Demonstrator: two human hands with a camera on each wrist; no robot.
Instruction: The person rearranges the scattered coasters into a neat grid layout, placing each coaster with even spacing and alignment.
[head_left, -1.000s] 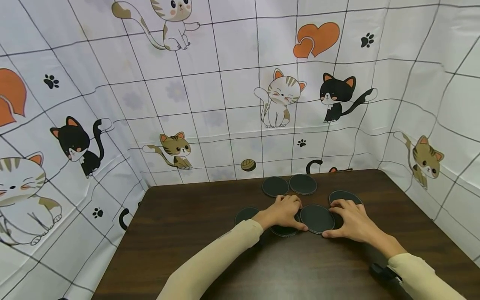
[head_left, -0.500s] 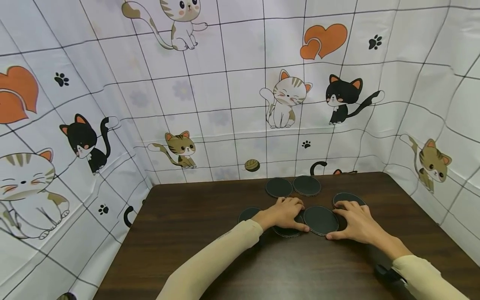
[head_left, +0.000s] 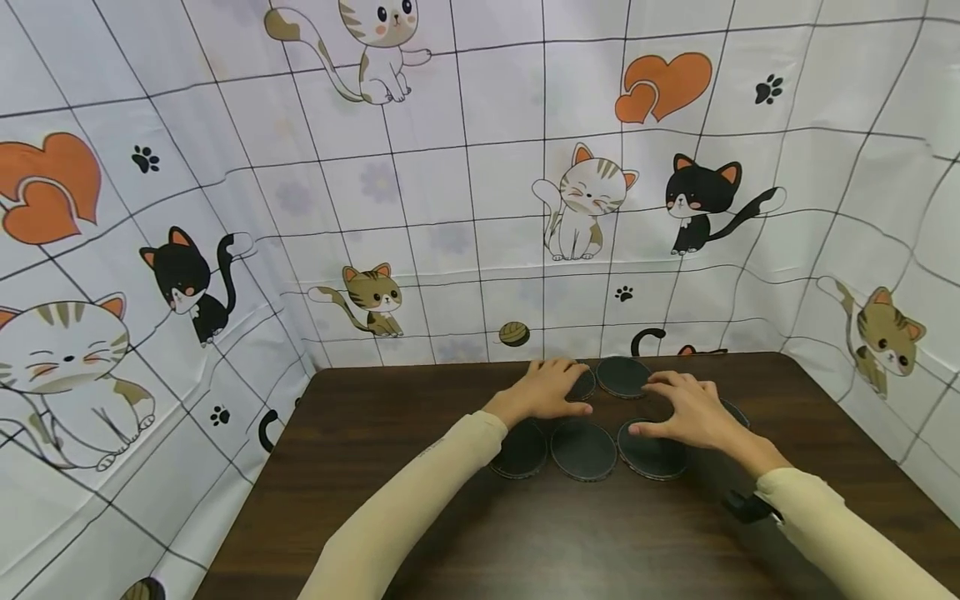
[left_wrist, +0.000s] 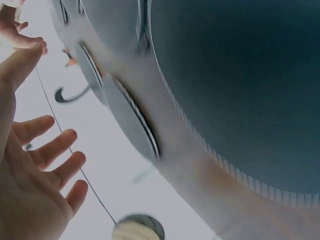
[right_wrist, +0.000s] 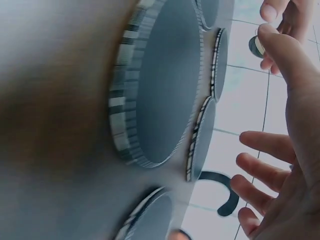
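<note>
In the head view my left hand (head_left: pixel 543 390) hovers over a dark round disc (head_left: pixel 582 383) in the back row and partly hides it. My right hand (head_left: pixel 693 410), fingers loosely bent, is raised over the right disc (head_left: pixel 654 457) of the front row. Left of that lie a middle disc (head_left: pixel 584 451) and a left disc (head_left: pixel 519 452). Both wrist views show the fingers spread and holding nothing. Thin ridged rims edge the discs, as on the large disc (right_wrist: pixel 167 82) in the right wrist view.
Another back-row disc (head_left: pixel 623 377) sits near the table's far edge. One more disc (head_left: pixel 735 412) is mostly hidden behind my right hand. The brown wooden table (head_left: pixel 390 442) meets a white cat-print curtain (head_left: pixel 450 200) at the back and sides.
Both hands have lifted off the front discs, the left one moving back and leftward, the right one up and slightly inward. The front row is now more exposed. The head view has shifted slightly.
</note>
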